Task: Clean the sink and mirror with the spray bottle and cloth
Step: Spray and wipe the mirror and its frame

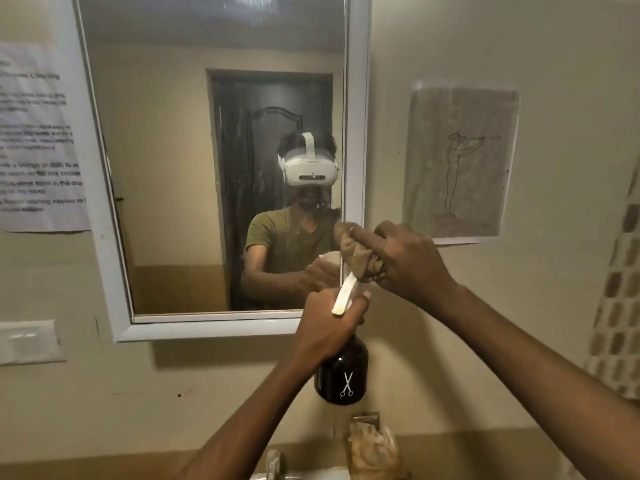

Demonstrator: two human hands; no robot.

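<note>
A white-framed mirror hangs on the wall ahead and reflects a person wearing a headset. My left hand grips the neck of a dark spray bottle with a white scissors mark and a pale trigger, held up just below the mirror's lower right corner. My right hand holds a bunched brown cloth against the mirror's right frame edge, right above the bottle's head. Only a sliver of the sink shows at the bottom edge.
A printed notice is taped left of the mirror and a line drawing to its right. A switch plate sits at the lower left. A tap, a worn holder and a patterned cloth are also in view.
</note>
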